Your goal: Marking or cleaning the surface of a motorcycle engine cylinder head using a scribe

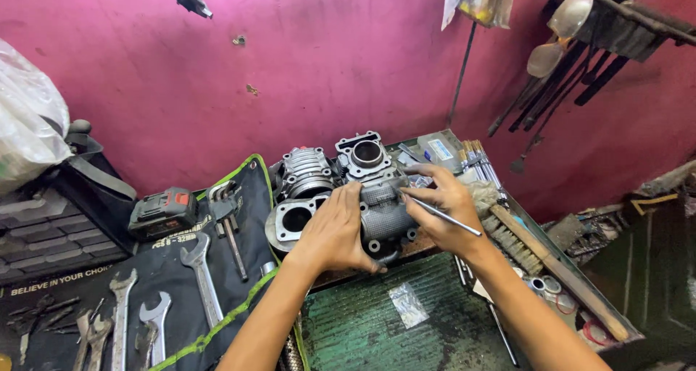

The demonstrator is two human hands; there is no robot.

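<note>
My left hand [335, 229] lies flat, fingers together and stretched, pressed on the side of the grey engine cylinder block [384, 211] at the middle of the frame; it steadies the part rather than closing around it. My right hand [444, 205] comes in from the right, fingers curled and pinched on a thin metal rod [442, 216], which slants from the block down toward the lower right. The fingertips of that hand also touch the top of the block. The block rests at the back edge of a green ribbed mat [406, 320], with a small clear plastic bag [408, 304] lying on the mat below it.

Just behind the block stands a second cylinder [366, 155] with an open round bore, and to its left a finned cylinder [307, 171]. A flat flanged part with a round hole [293, 219] lies just left of my left hand.

In the left part of the frame a black tool roll with a green edge [246, 197] holds open-ended spanners [203, 277]; a black and red power tool battery [163, 211] sits at its upper left. At the right, a wooden-handled wire brush [536, 258] lies on a tray of small parts. The pink wall [290, 66] fills the top of the frame.
</note>
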